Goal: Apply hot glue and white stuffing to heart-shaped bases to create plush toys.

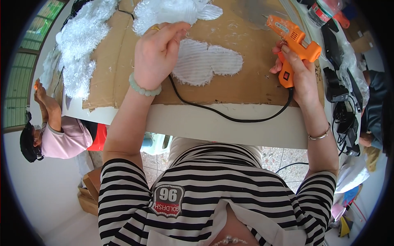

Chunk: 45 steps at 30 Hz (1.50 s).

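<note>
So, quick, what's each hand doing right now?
Left hand: fingers curled; whether it holds anything cannot be told.
Right hand: closed around the orange glue gun.

Small craft workshop, from where I stand: white table (197, 129) topped with cardboard sheet (119, 74), orange glue gun (289, 33) over table, shaggy white pieces (82, 41) on it; second person (67, 139) beyond table's left edge, cardboard boxes (88, 201) that side, black cables (344, 119) at table's right.
</note>
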Available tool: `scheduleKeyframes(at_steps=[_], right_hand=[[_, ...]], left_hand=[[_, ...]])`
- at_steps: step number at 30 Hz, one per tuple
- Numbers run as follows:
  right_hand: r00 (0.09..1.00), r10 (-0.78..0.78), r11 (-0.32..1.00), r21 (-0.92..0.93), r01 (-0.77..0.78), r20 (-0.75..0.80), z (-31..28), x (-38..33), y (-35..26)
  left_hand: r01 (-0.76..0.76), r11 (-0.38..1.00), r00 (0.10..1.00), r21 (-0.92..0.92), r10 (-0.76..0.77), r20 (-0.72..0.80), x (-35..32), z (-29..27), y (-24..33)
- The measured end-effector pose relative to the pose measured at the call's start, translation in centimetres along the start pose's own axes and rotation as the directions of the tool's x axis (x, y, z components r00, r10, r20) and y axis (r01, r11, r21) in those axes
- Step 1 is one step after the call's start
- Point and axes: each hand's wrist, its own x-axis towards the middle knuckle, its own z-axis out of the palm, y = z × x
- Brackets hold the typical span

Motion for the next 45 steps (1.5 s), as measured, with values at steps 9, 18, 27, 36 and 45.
scheduleKeyframes(at_steps=[9,18,27,36,45], right_hand=[[0.995,-0.070,0.997,0.021,0.069,0.064,1.8,-0.7,-2.1],[0.978,-0.086,0.996,0.033,0.081,0.190,5.5,1.9,-2.2],[0.985,0.045,0.999,0.001,-0.045,0.168,5.8,3.5,-0.4],[0.971,-0.007,0.997,0.075,-0.011,0.237,5.2,3.2,-0.9],[0.965,-0.047,0.999,-0.014,0.052,0.259,5.6,2.8,-0.6]], left_hand=[[-0.194,0.968,0.934,-0.161,0.232,0.271,-0.9,-1.5,5.8],[-0.399,0.917,0.828,-0.027,0.373,0.419,-1.5,0.4,6.9],[-0.321,0.934,0.799,-0.159,0.357,0.484,-2.0,0.9,5.6],[-0.303,0.932,0.803,-0.198,0.362,0.473,-2.0,0.9,4.9],[-0.279,0.932,0.794,-0.231,0.359,0.491,-2.0,0.8,4.6]])
